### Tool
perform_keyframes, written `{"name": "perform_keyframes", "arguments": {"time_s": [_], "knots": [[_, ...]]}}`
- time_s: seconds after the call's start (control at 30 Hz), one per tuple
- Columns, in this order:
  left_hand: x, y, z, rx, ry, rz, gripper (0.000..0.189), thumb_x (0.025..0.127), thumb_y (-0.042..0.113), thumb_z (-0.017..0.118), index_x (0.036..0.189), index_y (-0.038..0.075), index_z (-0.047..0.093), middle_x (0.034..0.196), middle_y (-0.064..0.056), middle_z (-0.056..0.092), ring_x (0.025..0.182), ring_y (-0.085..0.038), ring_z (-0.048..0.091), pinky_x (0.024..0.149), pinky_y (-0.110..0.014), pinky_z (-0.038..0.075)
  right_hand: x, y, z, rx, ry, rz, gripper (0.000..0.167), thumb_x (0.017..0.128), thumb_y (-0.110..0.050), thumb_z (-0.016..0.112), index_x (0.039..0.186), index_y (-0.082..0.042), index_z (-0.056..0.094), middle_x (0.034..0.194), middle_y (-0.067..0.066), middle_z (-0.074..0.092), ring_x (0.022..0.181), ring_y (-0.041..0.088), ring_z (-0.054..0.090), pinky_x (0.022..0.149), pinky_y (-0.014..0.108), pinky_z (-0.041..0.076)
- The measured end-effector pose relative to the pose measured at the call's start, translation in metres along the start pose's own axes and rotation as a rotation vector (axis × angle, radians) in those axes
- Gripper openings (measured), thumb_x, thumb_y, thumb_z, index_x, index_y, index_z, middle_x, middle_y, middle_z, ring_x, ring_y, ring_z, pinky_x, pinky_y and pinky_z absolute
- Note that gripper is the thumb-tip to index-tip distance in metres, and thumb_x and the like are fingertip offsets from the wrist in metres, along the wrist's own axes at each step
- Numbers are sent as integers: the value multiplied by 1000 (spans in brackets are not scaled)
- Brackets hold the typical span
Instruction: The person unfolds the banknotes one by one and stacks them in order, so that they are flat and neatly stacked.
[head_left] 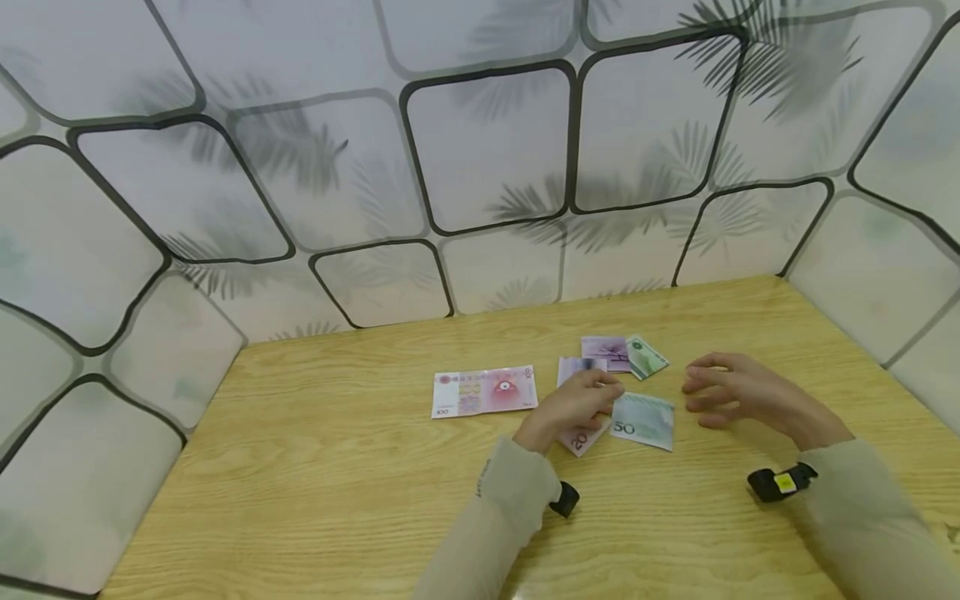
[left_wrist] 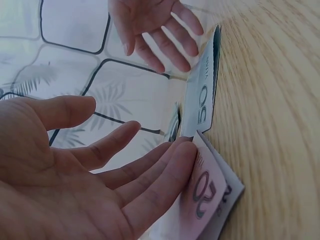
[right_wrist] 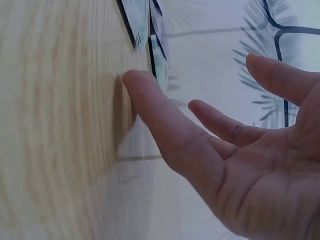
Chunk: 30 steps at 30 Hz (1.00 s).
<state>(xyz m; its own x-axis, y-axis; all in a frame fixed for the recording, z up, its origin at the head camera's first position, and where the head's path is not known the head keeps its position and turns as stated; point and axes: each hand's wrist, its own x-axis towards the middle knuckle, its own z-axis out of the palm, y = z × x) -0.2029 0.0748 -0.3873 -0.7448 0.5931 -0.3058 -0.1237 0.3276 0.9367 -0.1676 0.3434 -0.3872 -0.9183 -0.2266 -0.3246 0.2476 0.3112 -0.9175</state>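
Observation:
My left hand [head_left: 572,407] is over a folded 20 note [head_left: 581,440], hiding part of it. In the left wrist view its fingertips are right at the 20 note [left_wrist: 202,195], with fingers loosely extended and nothing pinched. A folded green 50 note [head_left: 642,423] lies just right of that hand. Beyond the fingers a purple note [head_left: 573,367] shows partly. My right hand [head_left: 750,396] hovers right of the notes, fingers relaxed and spread, holding nothing; the right wrist view shows its palm [right_wrist: 270,175] bare.
A pink 100 note [head_left: 483,392] lies flat to the left. Behind the hands, a purple note [head_left: 606,353] is overlapped by a small green folded note [head_left: 645,358]. All lie on a wood-grain table [head_left: 322,467] bordered by patterned walls [head_left: 495,150].

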Motion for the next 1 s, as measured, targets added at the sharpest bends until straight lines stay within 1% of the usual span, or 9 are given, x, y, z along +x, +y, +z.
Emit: {"name": "perform_keyframes", "arguments": {"time_s": [0.17, 0.3, 0.4, 0.47, 0.57, 0.67, 0.8, 0.9, 1.0], "knots": [[1, -1, 1, -25, 14, -1, 35, 108, 23, 51, 134, 1, 58, 129, -17, 62, 118, -28, 62, 85, -35, 58, -6, 7, 0, 58, -19, 20, 59, 111, -25, 42, 143, 22, 25, 114, 18, 66, 98, 25, 70, 83, 43, 61], [4, 0, 5, -70, 39, -21, 33, 107, 22, 54, 132, 2, 60, 111, -12, 66, 96, -19, 66, 76, -29, 58, -4, 8, 4, 107, -37, 32, 59, 111, -26, 42, 142, 22, 25, 110, 14, 68, 98, 25, 70, 85, 43, 60], [6, 2, 8, -94, 54, -44, 33, 107, 22, 55, 133, 4, 61, 103, -8, 66, 87, -16, 65, 71, -27, 58, -2, 9, 3, 128, -47, 21, 61, 112, -25, 39, 144, 23, 20, 112, 13, 68, 99, 24, 70, 86, 44, 60], [8, 3, 11, -114, 62, -61, 33, 107, 22, 55, 133, 4, 62, 104, -9, 67, 90, -19, 68, 76, -31, 60, 0, 10, 2, 144, -50, 8, 63, 112, -26, 39, 146, 23, 16, 115, 12, 68, 100, 23, 70, 87, 44, 60], [11, 3, 15, -158, 72, -80, 32, 106, 21, 56, 133, 4, 61, 108, -10, 67, 101, -26, 69, 83, -37, 61, 2, 11, 3, 159, -49, -6, 66, 112, -27, 39, 148, 22, 13, 117, 11, 67, 101, 20, 69, 88, 43, 59], [14, 1, 18, -220, 76, -84, 31, 106, 20, 57, 132, 4, 61, 108, -11, 67, 103, -28, 69, 85, -39, 60, 5, 10, 6, 159, -27, -1, 65, 111, -29, 43, 148, 20, 18, 117, 10, 67, 102, 18, 68, 89, 42, 59], [16, 0, 21, -291, 57, -57, 32, 105, 18, 58, 132, 1, 60, 109, -8, 66, 103, -27, 68, 86, -38, 60, 8, 6, 11, 92, -7, -9, 65, 109, -27, 49, 147, 18, 23, 122, 18, 65, 104, 21, 67, 89, 42, 59], [18, 0, 23, -326, 28, -19, 32, 105, 17, 58, 130, -4, 61, 111, -7, 65, 108, -27, 67, 90, -39, 58, 9, 2, 15, -5, 2, -29, 66, 106, -23, 56, 147, 18, 24, 130, 31, 57, 107, 25, 64, 87, 42, 59], [20, 0, 25, -336, 13, 10, 31, 106, 18, 57, 123, -6, 65, 111, -7, 66, 110, -27, 65, 92, -40, 58, 10, -2, 20, -125, 24, -53, 70, 102, -18, 63, 146, 19, 24, 137, 42, 44, 112, 34, 61, 84, 42, 59]]}}
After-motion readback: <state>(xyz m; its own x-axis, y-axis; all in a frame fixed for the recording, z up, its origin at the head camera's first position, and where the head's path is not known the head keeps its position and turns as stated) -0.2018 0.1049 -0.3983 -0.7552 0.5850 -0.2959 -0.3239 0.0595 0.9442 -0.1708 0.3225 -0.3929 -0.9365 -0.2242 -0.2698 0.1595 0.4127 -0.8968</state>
